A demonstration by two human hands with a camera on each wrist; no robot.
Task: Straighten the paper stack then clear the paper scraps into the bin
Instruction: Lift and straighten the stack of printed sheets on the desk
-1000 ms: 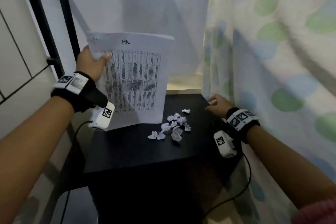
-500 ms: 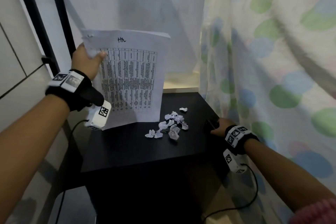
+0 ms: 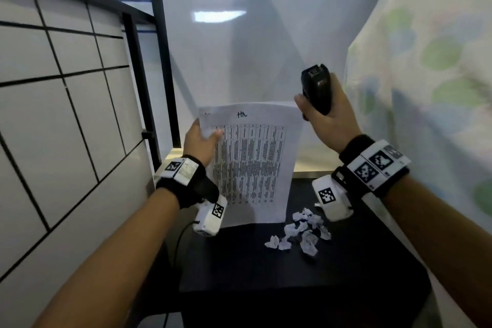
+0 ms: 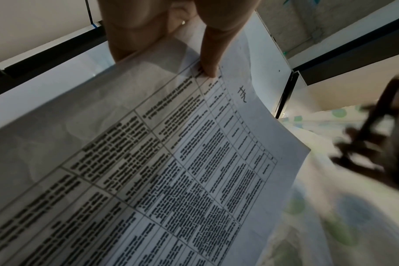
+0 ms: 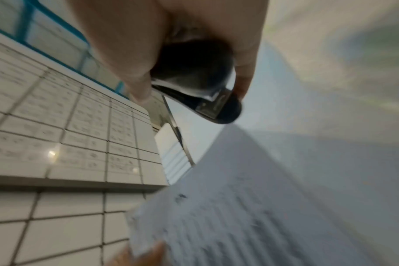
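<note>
A stack of printed paper sheets (image 3: 253,165) stands upright on the black table (image 3: 266,269), its lower edge on the tabletop. My left hand (image 3: 205,138) pinches the stack's top left corner, thumb on the front; the left wrist view shows the thumb (image 4: 211,54) pressed on the printed sheet (image 4: 171,171). My right hand (image 3: 323,114) is raised beside the stack's top right corner and grips a black stapler (image 3: 316,90). In the blurred right wrist view the stapler (image 5: 193,86) hangs above the paper (image 5: 228,216). Several crumpled white paper scraps (image 3: 300,231) lie on the table right of the stack.
A white tiled wall (image 3: 53,114) with a black metal frame (image 3: 162,61) closes the left side. A curtain with green and blue dots (image 3: 426,88) hangs on the right. A white panel (image 3: 239,48) stands behind the table. No bin is in view.
My right hand has come up from the table's right edge with the black stapler and now sits beside the stack's top right corner. The left hand still holds the stack upright.
</note>
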